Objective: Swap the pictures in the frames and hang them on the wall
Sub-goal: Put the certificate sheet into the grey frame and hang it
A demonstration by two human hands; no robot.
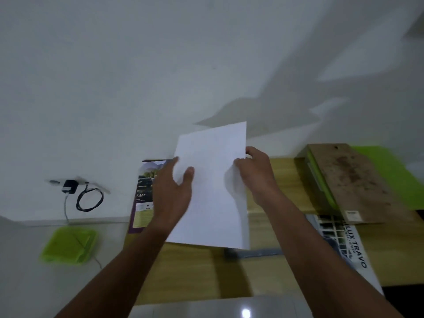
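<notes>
White sheet (211, 187) is held up over the table (195, 276), blank side to the camera, between the two hands. Its top leans toward the far wall (137, 65) and its near edge hangs just above the wood.

The left hand (172, 193) takes the left edge: the thumb lies on the near face and the other fingers pass behind the paper, so the sheet is pinched. The right hand (258, 174) grips the right edge higher up, thumb on the near face and fingers curled round the edge.

There is one sheet. Two printed pictures show: one (143, 198) stands at the far left of the table against the wall, partly hidden by the left hand, and one (344, 239) lies flat at the right. One brown board (353, 180) lies far right on a green folder (397, 177). A second folder (68, 245) lies on the floor, left, below one charger (68, 187) plugged into the wall.

Both forearms reach forward from the near edge, raised and converging on the sheet.
</notes>
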